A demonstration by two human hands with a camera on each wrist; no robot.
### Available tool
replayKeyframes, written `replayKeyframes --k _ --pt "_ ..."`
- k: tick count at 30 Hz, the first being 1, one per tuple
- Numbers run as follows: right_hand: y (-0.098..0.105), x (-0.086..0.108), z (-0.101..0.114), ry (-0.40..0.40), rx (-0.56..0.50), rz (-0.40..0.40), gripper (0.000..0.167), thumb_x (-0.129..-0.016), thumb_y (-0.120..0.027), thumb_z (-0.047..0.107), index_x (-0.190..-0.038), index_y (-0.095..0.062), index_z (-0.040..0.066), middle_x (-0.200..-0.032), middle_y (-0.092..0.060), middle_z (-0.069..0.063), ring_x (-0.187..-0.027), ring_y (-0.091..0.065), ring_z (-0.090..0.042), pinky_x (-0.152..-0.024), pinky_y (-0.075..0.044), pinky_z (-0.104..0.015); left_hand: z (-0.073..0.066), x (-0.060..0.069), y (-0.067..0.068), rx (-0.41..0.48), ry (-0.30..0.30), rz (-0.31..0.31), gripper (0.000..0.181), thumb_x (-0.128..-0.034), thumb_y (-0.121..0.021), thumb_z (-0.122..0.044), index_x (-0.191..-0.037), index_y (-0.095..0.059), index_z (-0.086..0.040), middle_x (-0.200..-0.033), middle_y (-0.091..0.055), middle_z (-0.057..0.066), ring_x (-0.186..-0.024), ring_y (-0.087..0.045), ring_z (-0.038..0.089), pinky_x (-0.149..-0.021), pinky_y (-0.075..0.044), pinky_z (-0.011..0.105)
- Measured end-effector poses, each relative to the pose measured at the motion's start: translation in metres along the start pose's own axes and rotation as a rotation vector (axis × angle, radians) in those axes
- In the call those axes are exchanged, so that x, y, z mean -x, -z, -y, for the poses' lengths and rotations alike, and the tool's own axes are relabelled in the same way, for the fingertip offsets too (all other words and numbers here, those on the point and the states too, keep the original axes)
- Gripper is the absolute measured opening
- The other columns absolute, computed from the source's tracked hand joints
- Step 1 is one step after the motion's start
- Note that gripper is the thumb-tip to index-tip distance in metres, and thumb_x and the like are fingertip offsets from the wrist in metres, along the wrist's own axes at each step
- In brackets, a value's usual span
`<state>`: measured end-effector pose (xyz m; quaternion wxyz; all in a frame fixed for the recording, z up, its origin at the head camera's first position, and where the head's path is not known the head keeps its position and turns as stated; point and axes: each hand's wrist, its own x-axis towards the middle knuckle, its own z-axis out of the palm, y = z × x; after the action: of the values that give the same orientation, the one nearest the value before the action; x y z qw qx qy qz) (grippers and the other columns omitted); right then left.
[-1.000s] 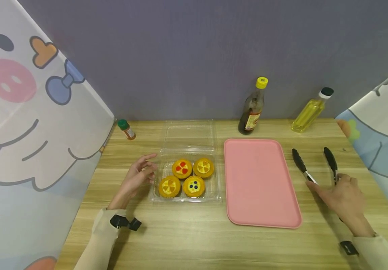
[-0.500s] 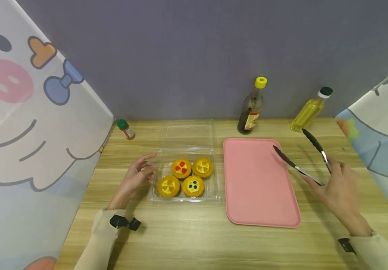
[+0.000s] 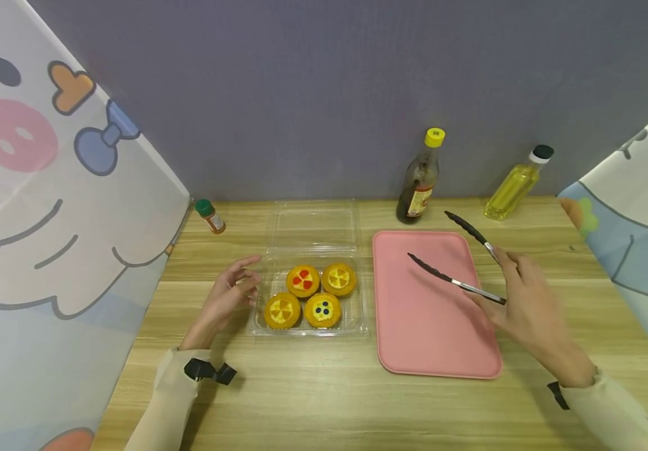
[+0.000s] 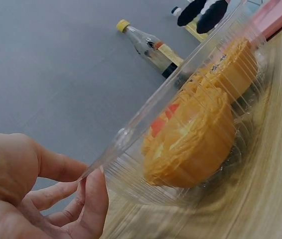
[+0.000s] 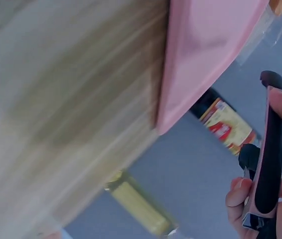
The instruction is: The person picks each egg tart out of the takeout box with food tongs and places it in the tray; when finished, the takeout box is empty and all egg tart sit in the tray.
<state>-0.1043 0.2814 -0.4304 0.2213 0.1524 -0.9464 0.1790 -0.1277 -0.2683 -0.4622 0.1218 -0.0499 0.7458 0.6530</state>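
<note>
Two hands were seen at work over the tabletop (image 3: 313, 401). By the fingers and thumb of the right hand (image 3: 533, 319), the black-and-silver tongs (image 3: 459, 284) were gripped, with their two arms held well apart. By the left hand (image 3: 227, 294), the near-side rim of the clear container (image 3: 360, 327) was pinched between the fingertips, as was shown in the left wrist view.

Since the earlier frames, the tongs had been carried leftward. A second before, they had been held over the wood right of the tray, and half a second before, one tip had been brought to the tray's far right corner. Now one arm was extended over the pink tray (image 3: 431, 341), and the other was pointed past its far edge toward the dark bottle (image 3: 418, 188). The right hand had been shifted left with them, to the tray's right edge. No change was seen in the left hand or in the container.

Inside the container, four tarts were held: one red-topped (image 3: 303, 281), two yellow-wedged (image 3: 339, 279) and one blue-dotted (image 3: 323, 311). Its lid (image 3: 315, 227) was laid back, away from the person. Farther out, the oil bottle (image 3: 512, 191) and the green-capped shaker (image 3: 211, 217) were placed near the grey wall (image 3: 279, 106).
</note>
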Motion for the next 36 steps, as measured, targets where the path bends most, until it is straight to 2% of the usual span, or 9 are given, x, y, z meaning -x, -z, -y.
replayKeyframes --k 3,6,10,12,15,18,24,31,36 --pt "-0.002 -0.005 0.010 0.079 0.018 -0.012 0.100 -0.085 -0.074 0.070 -0.153 -0.048 0.001 -0.126 -0.058 -0.027 -0.100 -0.057 -0.042 -0.065 -0.052 -0.057 0.000 0.000 0.000 0.001 0.000 -0.004 0.053 -0.1073 -0.055 -0.007 -0.158 -0.041 -0.010 -0.116 -0.058 0.011 -0.075 -0.059 0.008 -0.062 -0.057 0.022" --pt "-0.005 -0.009 0.020 0.139 0.022 -0.031 0.101 -0.092 -0.037 0.084 -0.154 -0.048 0.004 -0.126 -0.059 -0.024 -0.101 -0.058 -0.040 -0.059 -0.054 -0.055 0.000 0.000 -0.001 0.004 0.000 -0.006 0.052 -0.1072 -0.055 -0.007 -0.158 -0.041 -0.010 -0.116 -0.058 0.012 -0.074 -0.059 0.008 -0.062 -0.057 0.022" --pt "-0.006 -0.016 0.034 0.195 0.021 -0.012 0.094 -0.095 -0.041 0.079 -0.158 -0.044 0.009 -0.128 -0.059 -0.021 -0.102 -0.059 -0.037 -0.053 -0.054 -0.048 0.002 0.000 -0.001 0.016 0.006 -0.011 0.053 -0.1069 -0.055 -0.006 -0.158 -0.041 -0.009 -0.116 -0.058 0.011 -0.073 -0.059 0.008 -0.061 -0.056 0.022" --pt "-0.007 -0.019 0.039 0.219 0.018 0.008 0.090 -0.095 -0.053 0.075 -0.158 -0.044 0.011 -0.130 -0.059 -0.019 -0.102 -0.059 -0.035 -0.050 -0.052 -0.043 0.003 0.000 -0.001 0.019 0.009 -0.013 0.053 -0.1069 -0.055 -0.006 -0.158 -0.041 -0.009 -0.115 -0.058 0.010 -0.072 -0.059 0.008 -0.061 -0.056 0.022" --pt "-0.007 -0.024 0.048 0.244 0.016 0.041 0.090 -0.085 -0.080 0.056 -0.156 -0.047 0.011 -0.131 -0.060 -0.014 -0.101 -0.060 -0.032 -0.049 -0.050 -0.037 0.004 0.000 -0.001 0.022 0.010 -0.013 0.053 -0.1070 -0.055 -0.007 -0.158 -0.041 -0.010 -0.115 -0.057 0.011 -0.071 -0.058 0.008 -0.061 -0.056 0.022" --pt "-0.008 -0.029 0.056 0.270 0.018 0.077 0.096 -0.073 -0.092 0.036 -0.154 -0.049 0.011 -0.130 -0.060 -0.010 -0.096 -0.060 -0.026 -0.046 -0.046 -0.030 0.004 0.000 -0.001 0.021 0.004 -0.011 0.052 -0.1072 -0.055 -0.007 -0.157 -0.042 -0.011 -0.116 -0.056 0.012 -0.071 -0.057 0.009 -0.061 -0.055 0.022" --pt "-0.015 -0.040 0.070 0.342 0.002 0.139 0.089 -0.076 -0.091 0.034 -0.152 -0.052 0.011 -0.130 -0.062 -0.008 -0.100 -0.062 -0.024 -0.045 -0.042 -0.023 0.003 0.000 -0.002 0.019 0.000 -0.016 0.051 -0.1072 -0.054 -0.006 -0.157 -0.043 -0.011 -0.115 -0.058 0.013 -0.071 -0.058 0.009 -0.061 -0.056 0.022" --pt "-0.026 -0.054 0.090 0.396 -0.015 0.230 0.085 -0.079 -0.090 0.034 -0.151 -0.052 0.010 -0.134 -0.064 -0.007 -0.113 -0.065 -0.028 -0.063 -0.059 -0.040 0.001 0.000 -0.003 0.031 -0.001 -0.015 0.051 -0.1071 -0.055 -0.006 -0.157 -0.043 -0.011 -0.112 -0.059 0.011 -0.069 -0.058 0.009 -0.060 -0.055 0.022" --pt "-0.035 -0.063 0.103 0.403 -0.022 0.305 0.083 -0.082 -0.087 0.041 -0.152 -0.052 0.015 -0.135 -0.064 -0.004 -0.114 -0.065 -0.024 -0.058 -0.060 -0.041 0.001 0.000 -0.003 0.036 -0.004 -0.008 0.051 -0.1073 -0.055 -0.007 -0.157 -0.043 -0.011 -0.113 -0.059 0.012 -0.068 -0.059 0.009 -0.060 -0.055 0.021"
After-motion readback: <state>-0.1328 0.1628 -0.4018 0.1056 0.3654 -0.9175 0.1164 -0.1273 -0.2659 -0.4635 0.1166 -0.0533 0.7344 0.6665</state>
